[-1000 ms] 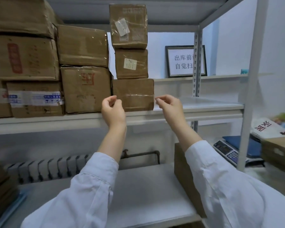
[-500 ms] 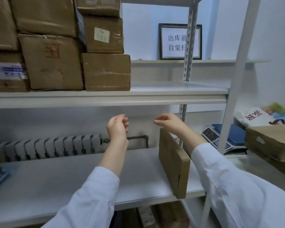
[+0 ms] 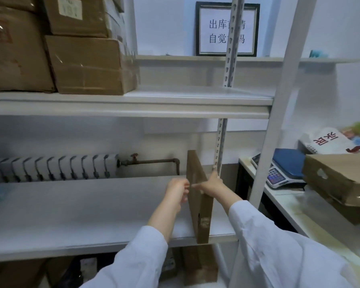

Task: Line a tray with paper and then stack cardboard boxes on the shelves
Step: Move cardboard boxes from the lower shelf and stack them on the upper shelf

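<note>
A thin flat cardboard box [image 3: 202, 208] stands on edge at the right end of the lower white shelf [image 3: 75, 213]. My left hand [image 3: 178, 191] touches its left face near the top, fingers curled. My right hand [image 3: 211, 186] grips its top edge from the right side. On the upper shelf [image 3: 175, 102] several brown cardboard boxes [image 3: 89, 63] are stacked at the left.
A white shelf upright [image 3: 279, 113] rises just right of my hands. A side table holds a weighing scale [image 3: 279, 173], a brown box [image 3: 341, 177] and printed bags [image 3: 324, 140]. A radiator [image 3: 50, 169] and a pipe run behind the lower shelf. More boxes sit beneath.
My hands dropped from the stacked boxes on the upper shelf down to the flat box on the lower shelf and took hold of it. The view tilted down and right.
</note>
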The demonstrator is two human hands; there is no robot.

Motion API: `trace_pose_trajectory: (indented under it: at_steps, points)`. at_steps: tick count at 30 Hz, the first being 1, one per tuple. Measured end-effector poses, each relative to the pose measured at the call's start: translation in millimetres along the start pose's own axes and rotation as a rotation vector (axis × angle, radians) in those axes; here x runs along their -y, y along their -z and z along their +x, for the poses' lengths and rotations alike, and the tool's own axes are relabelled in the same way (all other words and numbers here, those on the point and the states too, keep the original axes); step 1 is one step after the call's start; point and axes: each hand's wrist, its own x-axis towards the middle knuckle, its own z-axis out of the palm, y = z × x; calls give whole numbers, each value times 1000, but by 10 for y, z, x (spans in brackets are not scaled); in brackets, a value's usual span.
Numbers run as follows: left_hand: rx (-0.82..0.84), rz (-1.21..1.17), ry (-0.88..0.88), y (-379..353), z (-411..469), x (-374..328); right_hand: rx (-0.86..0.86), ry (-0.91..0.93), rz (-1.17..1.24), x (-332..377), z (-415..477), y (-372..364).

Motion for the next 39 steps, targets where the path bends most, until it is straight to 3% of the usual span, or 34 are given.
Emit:
trace_pose_trajectory:
  at_steps: [4, 8, 12, 17, 20, 25, 29, 39]
  points:
    - [198, 378, 9, -114, -45, 277, 120, -58, 17, -83, 57, -1]
    - [212, 440, -52, -182, 45, 494, 102, -53, 0, -82, 67, -10]
    - [110, 488, -134, -215, 259, 641, 114, -42, 124, 32, -26, 57]
    - [-229, 792, -441, -65, 325, 704, 130, -26, 415, 182, -109, 49]
    - [-276, 627, -569, 113, 241, 587, 145, -21, 478, 337, -187, 35]
    - [-218, 191, -586, 714, 96, 103, 153, 31, 528, 571, -243, -25]
    - [-130, -65, -612, 1276, -91, -212, 10, 62, 469, 592, -256, -95]
    - [11, -384, -650, 2209, -432, -523, -337, 24, 491, 877, -644, -281]
